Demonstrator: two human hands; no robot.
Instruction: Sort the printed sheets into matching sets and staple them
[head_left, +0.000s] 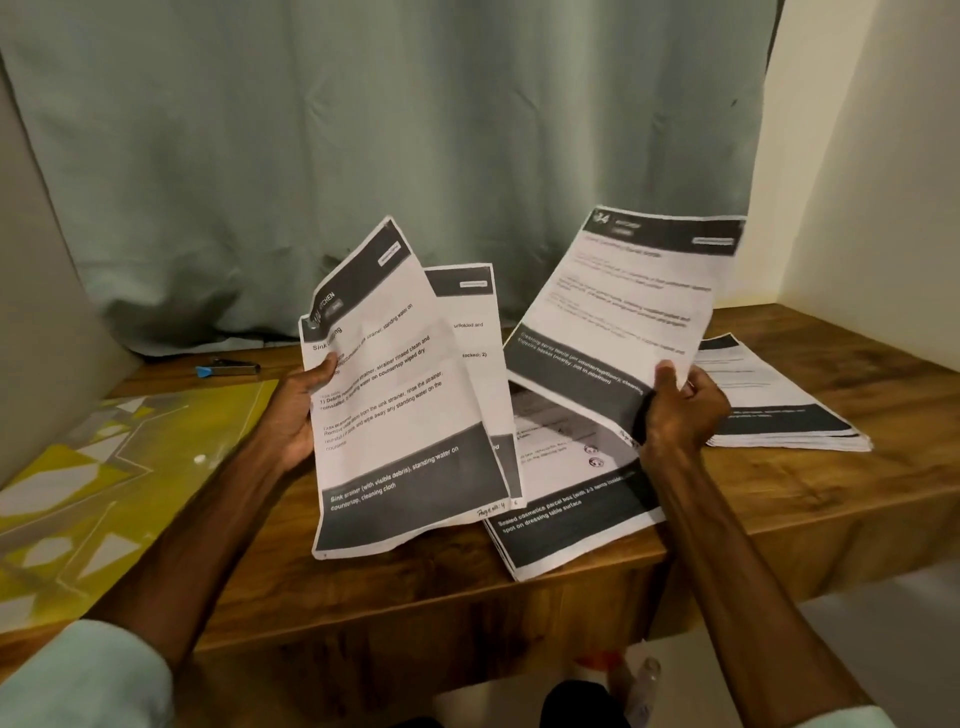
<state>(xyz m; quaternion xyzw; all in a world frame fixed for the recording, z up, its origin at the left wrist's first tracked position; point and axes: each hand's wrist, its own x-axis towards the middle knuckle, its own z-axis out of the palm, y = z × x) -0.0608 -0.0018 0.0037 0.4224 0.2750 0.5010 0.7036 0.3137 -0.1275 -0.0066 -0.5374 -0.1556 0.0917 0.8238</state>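
My left hand (298, 410) grips the left edge of a printed sheet headed "Sink" (395, 415), held up above the table, with a second sheet (470, 332) just behind it. My right hand (680, 405) pinches the lower right corner of another printed sheet (623, 306), lifted and tilted to the right. Under both, a loose pile of sheets (566, 525) lies at the table's front edge. A neat stack of sheets (774, 400) lies at the right. A stapler with a blue tip (228, 369) rests at the back left.
The wooden table (415, 597) ends close in front of me. A yellow patterned plastic folder (104, 467) covers its left part. A grey-green curtain (389, 156) hangs behind, and a white wall (857, 156) stands at the right. A small bottle (644, 680) is below the table.
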